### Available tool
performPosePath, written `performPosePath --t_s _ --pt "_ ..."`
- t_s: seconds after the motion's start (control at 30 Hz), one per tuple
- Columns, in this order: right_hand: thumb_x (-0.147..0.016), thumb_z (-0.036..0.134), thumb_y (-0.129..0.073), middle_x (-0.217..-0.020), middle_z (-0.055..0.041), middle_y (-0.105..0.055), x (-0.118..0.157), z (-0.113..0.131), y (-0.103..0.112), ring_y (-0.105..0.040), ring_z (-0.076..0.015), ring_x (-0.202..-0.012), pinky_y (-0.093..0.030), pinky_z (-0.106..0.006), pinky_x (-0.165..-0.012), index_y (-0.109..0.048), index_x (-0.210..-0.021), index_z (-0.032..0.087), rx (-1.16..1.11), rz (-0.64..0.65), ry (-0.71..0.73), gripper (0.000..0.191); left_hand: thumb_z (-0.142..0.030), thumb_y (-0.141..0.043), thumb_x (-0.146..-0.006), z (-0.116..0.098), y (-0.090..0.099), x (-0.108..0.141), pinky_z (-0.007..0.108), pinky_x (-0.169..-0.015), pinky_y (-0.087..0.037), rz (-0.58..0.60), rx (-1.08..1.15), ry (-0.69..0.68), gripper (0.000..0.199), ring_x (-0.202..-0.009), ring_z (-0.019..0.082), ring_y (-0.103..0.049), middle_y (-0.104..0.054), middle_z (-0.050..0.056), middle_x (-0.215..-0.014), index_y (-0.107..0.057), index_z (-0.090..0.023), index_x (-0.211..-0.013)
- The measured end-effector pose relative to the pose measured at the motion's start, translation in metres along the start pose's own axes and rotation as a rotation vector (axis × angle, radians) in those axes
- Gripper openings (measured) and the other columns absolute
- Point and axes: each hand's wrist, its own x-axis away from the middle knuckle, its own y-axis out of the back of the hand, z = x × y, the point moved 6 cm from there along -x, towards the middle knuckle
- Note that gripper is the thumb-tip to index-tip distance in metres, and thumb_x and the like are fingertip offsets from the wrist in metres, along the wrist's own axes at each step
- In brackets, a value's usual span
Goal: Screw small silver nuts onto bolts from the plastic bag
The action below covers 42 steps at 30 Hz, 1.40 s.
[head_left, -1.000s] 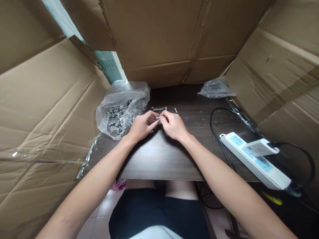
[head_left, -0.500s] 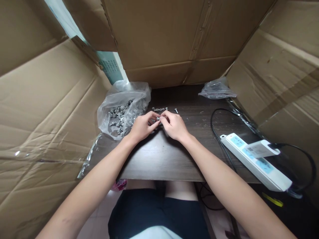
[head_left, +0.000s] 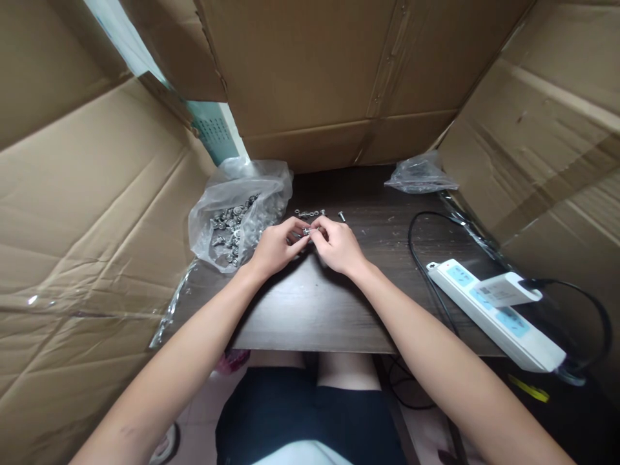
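Over the middle of the dark wood-grain table, my left hand and my right hand meet fingertip to fingertip. Both are closed in a pinch on a small silver bolt, mostly covered by the fingers. Just beyond the hands lies a row of small metal parts, which look like nuts and bolts. Another bolt rests a little to the right of them. Left of my left hand, a clear plastic bag stands open with many shiny metal fasteners in it.
A flattened clear plastic bag lies at the back right. On the right is a white power strip with a tag and a black cable. Cardboard walls enclose the table at the left, back and right.
Both hands keep the same pinch on the bolt with barely any movement. The view has shifted very slightly, and my legs below the table have moved a little.
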Motion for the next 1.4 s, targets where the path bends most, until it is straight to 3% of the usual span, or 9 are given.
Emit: performPosePath --t_s 0.23,0.47,0.7,0.97,1.2,1.4 --pt "-0.099 0.033 -0.046 -0.078 -0.0031 -0.069 0.0007 0.0002 -0.0001 -0.061 -0.0193 -0.072 -0.037 -0.029 -0.066 -0.066 -0.086 0.022 0.030 0.009 -0.015 0.027 -0.027 -0.068 -0.090 0.0017 0.0001 -0.0002 0.021 -0.063 -0.054 -0.007 -0.004 0.009 0.018 -0.066 0.012 -0.069 -0.076 0.001 -0.087 -0.069 -0.019 -0.106" --pt "-0.093 0.029 -0.052 -0.070 0.0001 -0.064 0.0000 -0.0004 -0.0020 -0.058 -0.0177 -0.066 -0.037 -0.028 -0.064 -0.066 -0.093 0.022 -0.010 -0.001 0.011 0.016 -0.027 -0.068 -0.089 0.0022 -0.0001 -0.0003 0.021 -0.064 -0.054 0.000 0.004 0.011 0.019 -0.066 0.012 -0.070 -0.077 0.001 -0.089 -0.069 -0.019 -0.107" --pt "-0.098 0.034 -0.047 -0.075 -0.0022 -0.067 0.0008 0.0003 -0.0018 -0.060 -0.0184 -0.069 -0.036 -0.029 -0.065 -0.066 -0.087 0.021 0.023 0.007 -0.011 0.026 -0.026 -0.068 -0.089 0.0041 -0.0011 -0.0007 0.021 -0.063 -0.054 0.005 -0.006 0.017 0.018 -0.065 0.013 -0.070 -0.076 0.001 -0.087 -0.068 -0.018 -0.106" --pt "-0.092 0.029 -0.054 -0.068 0.0010 -0.063 -0.0004 -0.0021 -0.0021 -0.057 -0.0169 -0.065 -0.036 -0.028 -0.064 -0.067 -0.092 0.022 -0.001 -0.005 0.007 0.014 -0.025 -0.069 -0.089 0.0035 -0.0005 -0.0010 0.021 -0.064 -0.055 0.001 -0.008 0.014 0.019 -0.065 0.012 -0.070 -0.077 0.001 -0.088 -0.069 -0.019 -0.107" --pt "-0.099 0.035 -0.047 -0.074 -0.0015 -0.067 0.0006 -0.0008 -0.0015 -0.059 -0.0178 -0.068 -0.037 -0.028 -0.064 -0.066 -0.085 0.022 0.012 0.002 -0.011 0.027 -0.023 -0.069 -0.088 0.0031 -0.0006 -0.0008 0.021 -0.064 -0.054 0.001 -0.029 0.018 0.017 -0.065 0.012 -0.068 -0.076 0.000 -0.086 -0.068 -0.019 -0.105" --pt "-0.091 0.028 -0.054 -0.069 0.0011 -0.063 -0.0006 -0.0013 -0.0009 -0.057 -0.0171 -0.066 -0.037 -0.028 -0.064 -0.067 -0.094 0.022 -0.011 -0.009 0.013 0.014 -0.027 -0.069 -0.090 0.0043 -0.0003 -0.0008 0.021 -0.064 -0.054 0.004 -0.005 0.025 0.020 -0.066 0.012 -0.070 -0.077 0.001 -0.088 -0.068 -0.019 -0.108"
